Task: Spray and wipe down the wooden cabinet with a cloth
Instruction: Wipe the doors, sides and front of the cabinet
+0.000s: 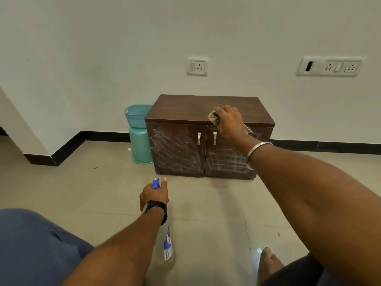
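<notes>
Head view: right hand (231, 122) grips crumpled cloth (214, 117) against boxy, streaked wooden cabinet (185, 112); left hand (153, 196) grips clear spray bottle (168, 244).

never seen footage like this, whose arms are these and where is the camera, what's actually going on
There is no machine here. A single camera is worn on a person's head and looks forward and down, so both arms belong to the wearer. The person is low to the tiled floor, facing a small wooden cabinet that stands against the wall. The right hand grips a bunched cloth at the front edge of the cabinet's top. The left hand, with a black watch at the wrist, holds a spray bottle, blue nozzle toward the cabinet. The cabinet doors show smeared white streaks. Left of the cabinet, a teal basket sits on what looks like an upturned teal bucket.
</notes>
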